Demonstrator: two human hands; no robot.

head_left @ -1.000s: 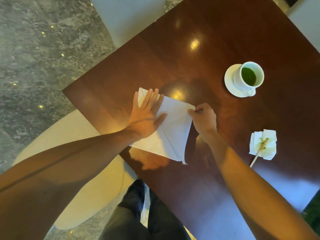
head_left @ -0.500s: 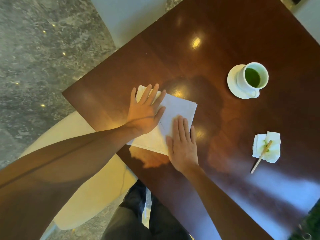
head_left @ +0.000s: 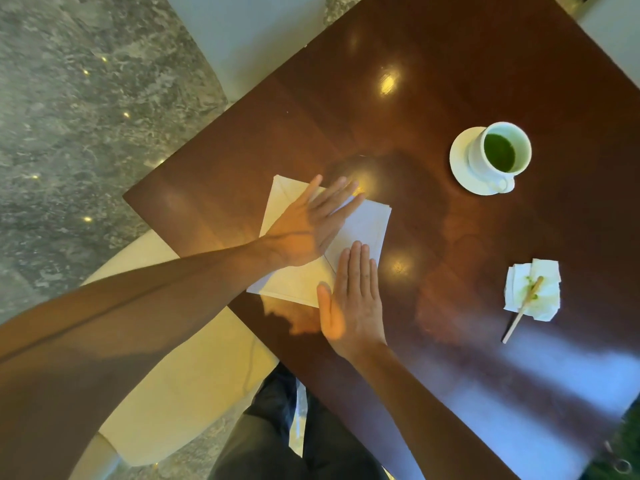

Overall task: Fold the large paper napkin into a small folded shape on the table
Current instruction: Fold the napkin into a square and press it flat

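Observation:
A white paper napkin [head_left: 367,225] lies folded into a rough square near the left corner of the dark wooden table [head_left: 433,81]. My left hand [head_left: 308,225] rests flat on its upper left part, fingers spread toward the far side. My right hand [head_left: 353,299] lies flat with fingers together; its fingertips press the napkin's near right edge while the palm sits on the table. Neither hand grips the paper. Both hands hide the napkin's middle.
A white cup of green drink on a saucer [head_left: 493,159] stands at the right. A stained crumpled napkin with a wooden stirrer [head_left: 531,291] lies nearer, at the right. A pale chair seat [head_left: 166,358] and my dark-trousered legs [head_left: 277,434] sit below the table's edge.
My right hand let go of the napkin's right corner, laid the flap over and slid flat toward me along the right edge. My left hand has shifted slightly right on the napkin.

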